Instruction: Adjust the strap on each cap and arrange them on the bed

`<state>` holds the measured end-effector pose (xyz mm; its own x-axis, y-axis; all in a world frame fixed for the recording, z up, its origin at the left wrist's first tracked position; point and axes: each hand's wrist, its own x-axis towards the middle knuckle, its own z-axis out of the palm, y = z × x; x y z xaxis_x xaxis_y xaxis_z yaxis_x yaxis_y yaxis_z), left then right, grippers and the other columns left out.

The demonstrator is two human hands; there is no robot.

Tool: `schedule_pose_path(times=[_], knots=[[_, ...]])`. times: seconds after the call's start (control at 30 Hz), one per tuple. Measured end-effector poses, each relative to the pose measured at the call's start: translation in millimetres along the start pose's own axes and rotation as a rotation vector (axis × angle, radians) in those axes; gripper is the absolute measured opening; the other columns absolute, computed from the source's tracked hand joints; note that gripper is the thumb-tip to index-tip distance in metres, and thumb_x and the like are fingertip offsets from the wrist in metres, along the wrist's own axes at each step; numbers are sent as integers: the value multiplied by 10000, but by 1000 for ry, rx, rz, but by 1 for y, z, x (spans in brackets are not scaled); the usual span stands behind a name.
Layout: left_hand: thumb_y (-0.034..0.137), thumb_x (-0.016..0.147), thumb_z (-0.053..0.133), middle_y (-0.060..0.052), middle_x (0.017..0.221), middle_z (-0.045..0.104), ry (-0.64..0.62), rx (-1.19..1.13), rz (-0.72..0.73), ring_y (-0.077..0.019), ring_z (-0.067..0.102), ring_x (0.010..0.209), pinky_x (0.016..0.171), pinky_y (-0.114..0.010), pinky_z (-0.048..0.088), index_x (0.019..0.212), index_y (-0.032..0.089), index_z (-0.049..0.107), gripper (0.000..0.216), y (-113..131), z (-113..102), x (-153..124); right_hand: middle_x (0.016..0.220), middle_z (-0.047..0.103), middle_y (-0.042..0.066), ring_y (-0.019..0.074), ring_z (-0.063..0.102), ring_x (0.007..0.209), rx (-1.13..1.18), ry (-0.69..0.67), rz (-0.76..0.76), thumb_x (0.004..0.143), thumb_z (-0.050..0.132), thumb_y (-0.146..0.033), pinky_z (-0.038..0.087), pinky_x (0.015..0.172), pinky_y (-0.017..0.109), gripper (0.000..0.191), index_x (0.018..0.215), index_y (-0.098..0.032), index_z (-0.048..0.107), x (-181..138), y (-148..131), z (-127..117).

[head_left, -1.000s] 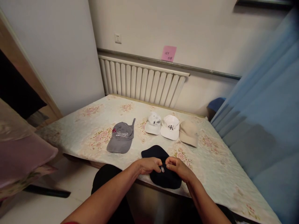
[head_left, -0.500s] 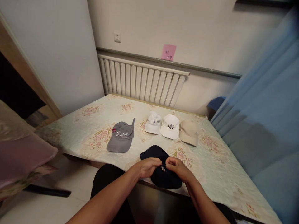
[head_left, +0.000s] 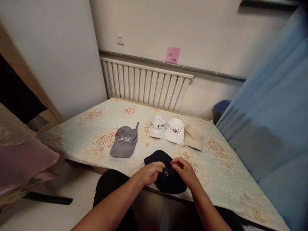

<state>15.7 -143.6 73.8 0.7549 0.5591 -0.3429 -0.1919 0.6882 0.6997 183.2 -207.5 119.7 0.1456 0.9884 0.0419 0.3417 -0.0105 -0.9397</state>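
Note:
A dark navy or black baseball cap (head_left: 172, 184) rests at the front edge of the bed, its brim pointing away to the left. At the cap's back strap, my left hand (head_left: 153, 171) pinches the fabric between thumb and fingers, just left of a small metal buckle (head_left: 166, 173). On the buckle's other side, my right hand (head_left: 186, 171) has its thumb and index finger closed at the strap's upper edge. What exactly lies between those right fingertips is too small to make out, but they touch the cap.
A grey cap (head_left: 125, 142) with its strap sticking up lies to the left. Beyond my hands stand a small white cap (head_left: 157, 126), a white CK cap (head_left: 175, 130) and a beige cap (head_left: 193, 136). A blue curtain (head_left: 271, 128) hangs along the right side.
My right hand has lifted slightly and its fingers have shifted off the buckle. The buckle has tilted and moved a little left. My left hand keeps its pinch.

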Motion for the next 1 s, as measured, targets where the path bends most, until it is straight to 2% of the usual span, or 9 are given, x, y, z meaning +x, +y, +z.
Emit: schedule_pose_path(times=[0.1, 0.2, 0.3, 0.43, 0.53, 0.63, 0.73, 0.87, 1.0], knots=[[93, 526, 680, 24, 613, 573, 21, -62, 63, -100, 536, 560, 573, -219, 354, 724, 138, 570, 230, -1, 0, -1, 841, 655, 56, 227, 600, 807, -46, 252, -36, 735, 582, -298, 436, 777, 351, 106, 802, -218, 603, -16, -6, -2], [115, 556, 682, 22, 647, 580, 37, -117, 115, -99, 540, 580, 586, -219, 359, 772, 148, 580, 241, -2, 0, -3, 744, 637, 40, 208, 592, 695, 4, 324, 32, 742, 570, -349, 443, 680, 332, 145, 780, -210, 585, -40, 0, 2], [124, 573, 678, 25, 648, 578, 50, -150, 136, -93, 535, 573, 588, -220, 365, 783, 154, 583, 233, -5, 2, -4, 629, 584, -6, 151, 524, 520, 119, 247, 161, 760, 545, -375, 394, 525, 280, 174, 762, -202, 556, -65, 15, 17], [106, 558, 668, 19, 633, 578, 53, -152, 118, -95, 539, 555, 574, -222, 367, 767, 140, 594, 224, -11, 4, -5, 559, 547, -29, 127, 490, 480, 165, 73, 205, 760, 542, -328, 357, 483, 246, 145, 705, -194, 544, -84, 29, 36], [78, 541, 657, -1, 646, 603, 48, -124, 78, -110, 560, 557, 585, -233, 383, 777, 121, 615, 244, -15, 5, -5, 567, 545, -29, 130, 496, 482, 136, 99, 190, 747, 540, -294, 365, 485, 245, 106, 705, -197, 547, -80, 26, 35], [51, 530, 662, -30, 710, 646, 38, -95, 36, -136, 597, 605, 630, -256, 413, 841, 116, 633, 318, -16, 5, -4, 569, 528, -27, 144, 509, 499, 17, 173, 103, 754, 526, -268, 385, 504, 258, 78, 730, -202, 558, -64, 13, 24], [41, 522, 679, -46, 730, 665, 29, -80, 15, -154, 616, 638, 666, -278, 429, 863, 113, 640, 350, -15, 7, -3, 677, 578, 7, 164, 549, 603, -188, 181, -107, 782, 484, -211, 419, 590, 279, 106, 789, -206, 589, -46, -1, 15], [46, 507, 690, -40, 705, 665, 25, -75, 23, -147, 609, 624, 666, -276, 430, 821, 110, 647, 324, -14, 11, 0, 918, 637, 40, 182, 583, 852, -331, 61, -316, 767, 437, -96, 424, 767, 298, 250, 906, -222, 603, -28, -10, 14], [41, 487, 667, -43, 725, 669, 40, -63, 48, -151, 605, 646, 666, -273, 422, 802, 110, 654, 323, -15, 11, 1, 878, 639, 25, 167, 577, 833, -389, -54, -334, 737, 449, -59, 410, 757, 285, 263, 867, -218, 613, -19, -8, 17]])
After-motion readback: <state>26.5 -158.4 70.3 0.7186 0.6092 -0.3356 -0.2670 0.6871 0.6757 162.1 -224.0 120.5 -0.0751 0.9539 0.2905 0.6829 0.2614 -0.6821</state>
